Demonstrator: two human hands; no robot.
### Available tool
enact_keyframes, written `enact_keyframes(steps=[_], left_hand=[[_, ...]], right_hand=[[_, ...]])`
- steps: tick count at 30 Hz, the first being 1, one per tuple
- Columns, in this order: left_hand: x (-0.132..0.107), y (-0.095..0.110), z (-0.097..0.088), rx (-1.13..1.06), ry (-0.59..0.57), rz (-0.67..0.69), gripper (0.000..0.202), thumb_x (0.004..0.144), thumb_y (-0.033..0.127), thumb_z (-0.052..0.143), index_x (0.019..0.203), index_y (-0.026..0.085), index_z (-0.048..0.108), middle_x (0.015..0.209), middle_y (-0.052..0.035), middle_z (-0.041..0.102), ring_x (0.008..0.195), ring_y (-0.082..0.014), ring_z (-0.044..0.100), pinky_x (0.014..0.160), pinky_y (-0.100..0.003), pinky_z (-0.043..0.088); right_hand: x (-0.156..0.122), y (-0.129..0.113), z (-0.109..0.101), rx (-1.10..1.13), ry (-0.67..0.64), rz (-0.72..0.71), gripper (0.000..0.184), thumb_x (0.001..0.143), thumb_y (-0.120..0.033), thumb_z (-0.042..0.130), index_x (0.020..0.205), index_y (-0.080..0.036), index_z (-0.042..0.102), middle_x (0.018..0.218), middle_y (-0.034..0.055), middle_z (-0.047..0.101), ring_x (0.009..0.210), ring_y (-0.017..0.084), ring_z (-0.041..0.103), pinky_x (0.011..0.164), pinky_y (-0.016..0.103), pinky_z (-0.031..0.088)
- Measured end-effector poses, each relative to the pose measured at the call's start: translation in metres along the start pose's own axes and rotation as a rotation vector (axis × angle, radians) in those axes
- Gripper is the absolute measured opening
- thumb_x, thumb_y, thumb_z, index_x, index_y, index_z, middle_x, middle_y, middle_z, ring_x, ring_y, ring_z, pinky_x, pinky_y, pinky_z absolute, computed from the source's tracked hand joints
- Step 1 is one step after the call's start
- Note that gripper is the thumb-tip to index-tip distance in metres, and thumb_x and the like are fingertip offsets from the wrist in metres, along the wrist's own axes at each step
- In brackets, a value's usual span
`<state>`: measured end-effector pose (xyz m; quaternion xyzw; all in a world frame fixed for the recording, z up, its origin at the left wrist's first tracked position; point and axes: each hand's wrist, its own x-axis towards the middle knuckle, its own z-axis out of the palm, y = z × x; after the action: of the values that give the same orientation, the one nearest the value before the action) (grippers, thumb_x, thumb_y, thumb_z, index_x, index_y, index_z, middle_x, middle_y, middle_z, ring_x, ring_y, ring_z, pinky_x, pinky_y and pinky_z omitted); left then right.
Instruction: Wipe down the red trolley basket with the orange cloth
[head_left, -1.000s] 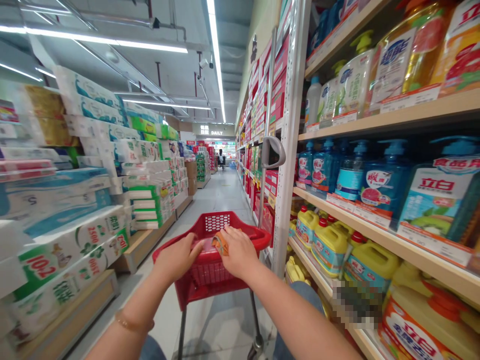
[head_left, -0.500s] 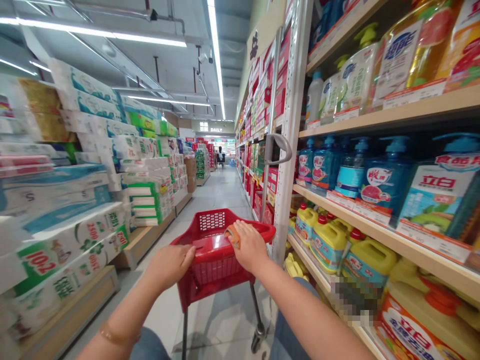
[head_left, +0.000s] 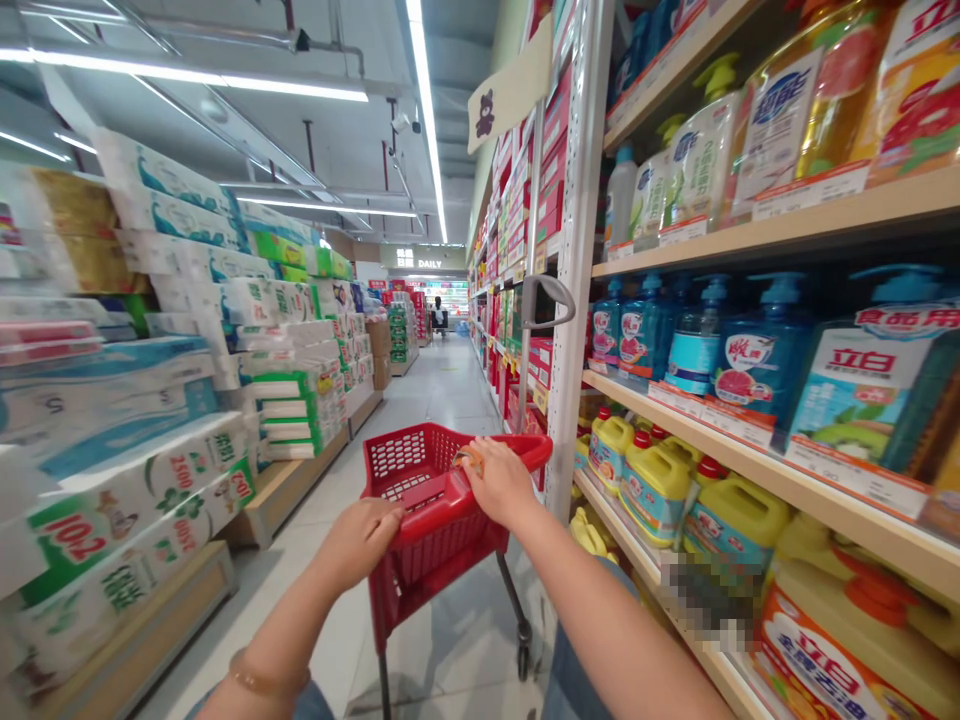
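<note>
left hand (head_left: 361,543) and right hand (head_left: 500,483) clench fingers (head_left: 487,465) round a red cart (head_left: 442,512) beside yellow jugs (head_left: 654,493).

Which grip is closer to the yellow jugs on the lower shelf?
Right: the right grip rests on the red cart's rim, just left of the yellow jugs. The left grip holds the cart farther left of them.

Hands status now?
Left hand: closed on the red shopping cart handle.
Right hand: closed on the cart rim, over an orange item; cannot tell if that is held.
</note>
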<state>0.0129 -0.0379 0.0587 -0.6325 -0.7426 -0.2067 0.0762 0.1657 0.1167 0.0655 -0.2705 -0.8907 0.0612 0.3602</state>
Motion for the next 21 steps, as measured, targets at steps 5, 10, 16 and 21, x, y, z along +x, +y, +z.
enact_keyframes(steps=[5, 10, 16, 21], left_hand=[[0.008, 0.015, 0.029, 0.054, 0.145, -0.137, 0.043, 0.087, 0.03, 0.025, 0.056, 0.02, 0.054, 0.063, -0.0066, 0.063, 0.065, -0.0188, 0.059, 0.062, -0.029, 0.038], [0.006, 0.001, 0.046, -0.232, 0.209, 0.103, 0.047, 0.092, 0.033, 0.018, 0.075, 0.02, 0.06, 0.079, -0.0078, 0.067, 0.078, -0.0186, 0.06, 0.075, -0.032, 0.044], [0.016, 0.003, 0.076, -0.25, 0.384, -0.006, 0.045, 0.093, 0.033, 0.016, 0.076, 0.02, 0.055, 0.078, -0.0069, 0.063, 0.08, -0.0193, 0.058, 0.08, -0.037, 0.046], [0.023, 0.004, 0.086, -0.215, 0.372, 0.003, 0.047, 0.094, 0.033, 0.016, 0.078, 0.019, 0.058, 0.08, -0.008, 0.065, 0.08, -0.0189, 0.06, 0.08, -0.035, 0.047]], right_hand=[[-0.002, -0.021, 0.007, -0.004, 0.022, -0.017, 0.038, 0.093, -0.035, 0.043, 0.117, -0.013, 0.061, 0.126, 0.0125, 0.06, 0.123, 0.023, 0.048, 0.108, 0.04, 0.028], [-0.018, -0.029, -0.002, 0.123, -0.095, -0.226, 0.03, 0.094, -0.035, 0.042, 0.108, -0.023, 0.066, 0.115, 0.0027, 0.067, 0.112, 0.017, 0.056, 0.102, 0.032, 0.035], [-0.021, -0.019, -0.002, 0.073, 0.035, -0.021, 0.036, 0.095, -0.034, 0.037, 0.112, -0.017, 0.065, 0.117, 0.0086, 0.065, 0.115, 0.02, 0.055, 0.103, 0.035, 0.035], [-0.038, -0.018, -0.005, 0.094, 0.008, -0.206, 0.038, 0.092, -0.035, 0.042, 0.121, -0.017, 0.059, 0.125, 0.008, 0.06, 0.119, 0.02, 0.052, 0.107, 0.037, 0.031]])
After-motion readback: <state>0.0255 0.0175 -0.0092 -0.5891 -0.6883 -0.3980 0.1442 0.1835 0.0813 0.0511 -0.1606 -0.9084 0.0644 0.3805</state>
